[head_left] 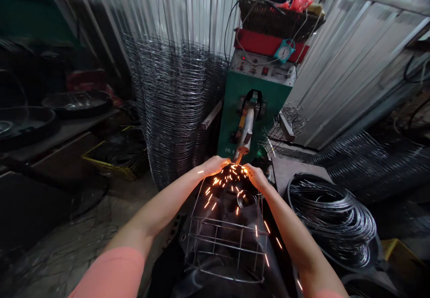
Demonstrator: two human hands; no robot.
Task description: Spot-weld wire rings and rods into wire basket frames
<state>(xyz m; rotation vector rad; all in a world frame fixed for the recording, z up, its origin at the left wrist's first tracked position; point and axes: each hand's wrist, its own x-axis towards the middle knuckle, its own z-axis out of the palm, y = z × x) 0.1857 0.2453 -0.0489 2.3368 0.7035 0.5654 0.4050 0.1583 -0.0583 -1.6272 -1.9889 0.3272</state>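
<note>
My left hand and my right hand are closed on the far end of a wire basket, one on each side. That end lies under the copper-coloured tip of a green spot welder. Bright orange sparks spray from the contact point toward me. The basket's grid of thin metal wires extends back over a dark apron. Glare and sparks partly hide my fingertips and the joint between them.
Tall stacks of wire rings stand left of the welder. A dark tub at right holds coiled wire rings. A wicker basket and a teal dial gauge sit on the welder. A yellow crate is at left.
</note>
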